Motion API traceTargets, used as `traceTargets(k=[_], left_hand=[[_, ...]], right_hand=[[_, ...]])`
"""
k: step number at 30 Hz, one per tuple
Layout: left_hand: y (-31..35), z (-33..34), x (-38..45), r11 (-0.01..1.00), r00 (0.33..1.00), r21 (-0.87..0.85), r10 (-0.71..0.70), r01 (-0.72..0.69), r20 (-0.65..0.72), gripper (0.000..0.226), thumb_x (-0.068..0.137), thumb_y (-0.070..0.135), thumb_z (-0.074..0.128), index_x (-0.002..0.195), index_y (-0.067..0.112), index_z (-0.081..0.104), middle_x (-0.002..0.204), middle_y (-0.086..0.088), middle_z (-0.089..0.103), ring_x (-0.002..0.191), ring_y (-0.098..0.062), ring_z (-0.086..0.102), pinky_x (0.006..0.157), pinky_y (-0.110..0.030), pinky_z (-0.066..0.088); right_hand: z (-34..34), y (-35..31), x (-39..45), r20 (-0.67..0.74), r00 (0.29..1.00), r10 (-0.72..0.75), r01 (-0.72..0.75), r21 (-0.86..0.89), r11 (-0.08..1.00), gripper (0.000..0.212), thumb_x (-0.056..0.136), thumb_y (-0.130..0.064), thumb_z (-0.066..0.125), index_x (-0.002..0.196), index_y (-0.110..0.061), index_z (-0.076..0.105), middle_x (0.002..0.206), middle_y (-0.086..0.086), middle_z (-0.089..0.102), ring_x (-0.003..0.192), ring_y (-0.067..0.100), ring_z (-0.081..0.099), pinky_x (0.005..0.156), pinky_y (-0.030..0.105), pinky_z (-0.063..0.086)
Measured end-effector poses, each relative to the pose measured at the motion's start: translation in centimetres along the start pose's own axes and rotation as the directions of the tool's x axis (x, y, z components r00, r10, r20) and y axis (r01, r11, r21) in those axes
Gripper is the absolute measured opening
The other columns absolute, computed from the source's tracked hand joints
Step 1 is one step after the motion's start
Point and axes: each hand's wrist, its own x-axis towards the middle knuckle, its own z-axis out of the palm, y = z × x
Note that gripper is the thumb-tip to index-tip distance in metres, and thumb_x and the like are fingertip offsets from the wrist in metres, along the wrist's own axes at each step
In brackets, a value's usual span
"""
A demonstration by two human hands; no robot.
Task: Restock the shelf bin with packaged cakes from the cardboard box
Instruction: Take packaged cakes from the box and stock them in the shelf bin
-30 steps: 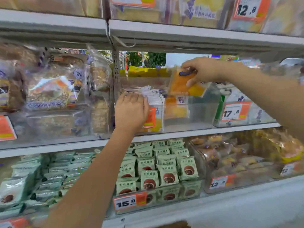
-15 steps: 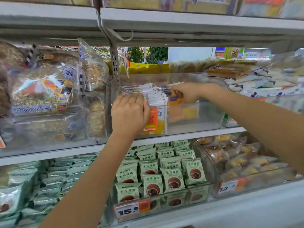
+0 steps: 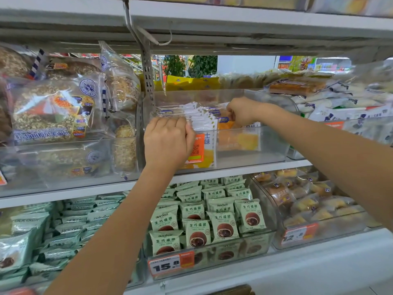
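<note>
A clear plastic shelf bin (image 3: 268,145) sits on the middle shelf. Inside it, on the left, stands a row of white-and-orange packaged cakes (image 3: 202,122). My left hand (image 3: 168,141) curls over the bin's front rim and grips the front packets of that row. My right hand (image 3: 240,111) reaches into the bin from the right and pinches the top of an orange cake packet (image 3: 236,139) standing at the back of the row. The bin's right half holds nothing. The cardboard box is out of view.
Large bagged breads (image 3: 55,111) fill the bin to the left. A metal shelf upright (image 3: 148,75) stands just behind the bin's left corner. Green packets (image 3: 204,213) and small cakes (image 3: 306,201) fill the lower shelf. White packets (image 3: 344,103) lie to the right.
My right hand brought the orange packet down from above the bin into it, behind the row. My left hand stayed on the front packets. The camera dipped slightly.
</note>
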Motion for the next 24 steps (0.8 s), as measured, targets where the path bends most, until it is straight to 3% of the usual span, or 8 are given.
traceTargets(k=[5,7,10,13,17,20,22,24], left_hand=[[0.1,-0.2,0.0,1.0,0.999,-0.002,0.003,-0.003,0.036,0.038,0.092,0.022,0.038,0.068,0.011,0.065,0.062,-0.004,0.065,0.058,-0.024,0.058,0.072,-0.031,0.035],[0.1,-0.4,0.2,1.0,0.998,-0.012,-0.004,0.005,0.064,0.037,0.092,0.022,0.038,0.069,0.011,0.065,0.062,-0.004,0.065,0.058,-0.024,0.059,0.072,-0.031,0.035],[0.0,-0.6,0.2,0.999,0.992,-0.036,-0.006,0.011,0.123,0.037,0.092,0.022,0.038,0.073,0.009,0.068,0.066,-0.005,0.067,0.061,-0.024,0.061,0.074,-0.031,0.036],[0.0,-0.7,0.3,0.995,0.984,-0.099,0.002,0.016,0.18,0.041,0.095,0.024,0.035,0.097,0.007,0.072,0.087,-0.007,0.073,0.081,-0.024,0.068,0.084,-0.032,0.038],[-0.3,-2.2,-0.7,0.984,0.978,-0.144,0.13,-0.107,0.163,0.044,0.098,0.022,0.032,0.133,0.004,0.052,0.132,-0.01,0.058,0.127,-0.025,0.051,0.112,-0.043,0.025],[0.9,-5.3,-5.9,0.933,0.963,-0.268,0.265,-0.241,0.057,0.04,0.093,0.014,0.04,0.13,0.005,0.051,0.132,-0.013,0.056,0.125,-0.026,0.048,0.111,-0.048,0.025],[2.1,-7.9,-11.3,0.903,0.941,-0.332,0.323,-0.273,0.104,0.035,0.085,0.012,0.045,0.119,0.008,0.052,0.122,-0.011,0.054,0.114,-0.026,0.05,0.107,-0.047,0.029],[3.0,-10.1,-17.3,0.876,0.885,-0.39,0.395,-0.283,0.245,0.03,0.082,0.014,0.048,0.112,0.009,0.051,0.115,-0.01,0.049,0.105,-0.027,0.049,0.099,-0.045,0.033]], right_hand=[[0.8,0.4,-0.7,-0.076,0.996,-0.051,0.062,0.143,0.988,0.028,0.083,0.006,0.053,0.106,-0.008,0.047,0.091,0.004,0.049,0.085,0.024,0.047,0.058,0.029,0.034],[1.0,0.7,-0.8,-0.091,0.995,-0.03,0.041,0.127,0.991,0.032,0.082,0.002,0.053,0.111,-0.009,0.046,0.089,0.002,0.046,0.097,0.029,0.048,0.071,0.033,0.038],[0.4,1.2,-1.7,-0.089,0.995,0.042,-0.033,0.101,0.994,0.044,0.079,-0.018,0.07,0.116,-0.018,0.044,0.107,0.007,0.047,0.116,0.031,0.04,0.095,0.046,0.039],[-0.4,1.2,-3.9,-0.253,0.965,0.067,-0.01,0.22,0.975,0.05,0.077,-0.028,0.076,0.117,-0.019,0.048,0.122,0.011,0.05,0.116,0.029,0.042,0.096,0.043,0.04],[1.5,-0.9,-10.1,-0.686,0.712,0.151,0.141,0.35,0.926,0.021,0.087,-0.008,0.053,0.108,-0.01,0.053,0.108,0.008,0.054,0.104,0.023,0.046,0.083,0.031,0.036],[6.8,-3.3,-16.0,-0.819,0.534,0.207,0.224,0.374,0.9,0.017,0.083,0.001,0.046,0.096,-0.005,0.054,0.094,0.009,0.055,0.089,0.025,0.049,0.076,0.034,0.038],[12.3,-5.5,-19.7,-0.793,0.576,0.199,0.226,0.388,0.893,0.018,0.08,0.003,0.046,0.092,-0.005,0.056,0.089,0.008,0.055,0.081,0.024,0.049,0.07,0.036,0.038],[18.7,-8.0,-23.1,-0.659,0.734,0.165,0.195,0.438,0.878,0.019,0.079,0.003,0.047,0.092,-0.006,0.057,0.089,0.006,0.056,0.077,0.024,0.051,0.067,0.035,0.04]])
